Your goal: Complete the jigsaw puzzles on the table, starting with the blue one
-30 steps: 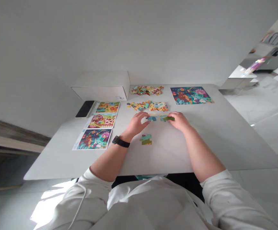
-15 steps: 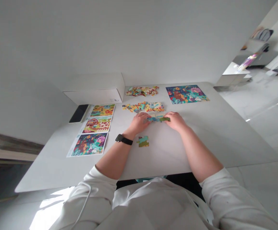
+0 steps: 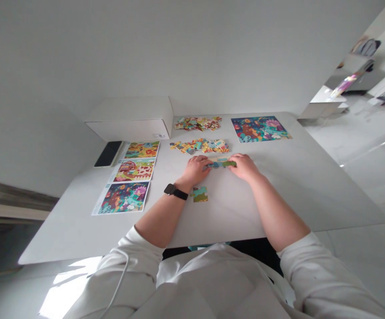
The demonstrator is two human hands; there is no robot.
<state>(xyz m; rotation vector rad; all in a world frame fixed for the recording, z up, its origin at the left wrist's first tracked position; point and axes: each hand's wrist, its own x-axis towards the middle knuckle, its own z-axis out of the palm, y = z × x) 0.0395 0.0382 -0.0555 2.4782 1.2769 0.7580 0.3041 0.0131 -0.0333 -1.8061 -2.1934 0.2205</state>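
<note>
My left hand (image 3: pixel 196 168) and my right hand (image 3: pixel 244 166) rest on the white table (image 3: pixel 298 186) with fingers curled, pinching either end of a short strip of joined puzzle pieces (image 3: pixel 221 163) in blue and green. A black watch sits on my left wrist. A small joined chunk of pieces (image 3: pixel 199 194) lies loose on the table just below my left hand, touched by neither hand. A row of loose pieces (image 3: pixel 199 145) lies right behind my hands.
A second heap of loose pieces (image 3: pixel 197 123) and a finished puzzle (image 3: pixel 259 128) lie at the far edge. Three reference pictures (image 3: pixel 133 170) lie at the left, beside a dark phone (image 3: pixel 107 153) and a white box (image 3: pixel 130 118).
A second ago the two hands held separate pieces a small gap apart; now the pieces are pushed together into one strip between them. The view has shifted slightly.
</note>
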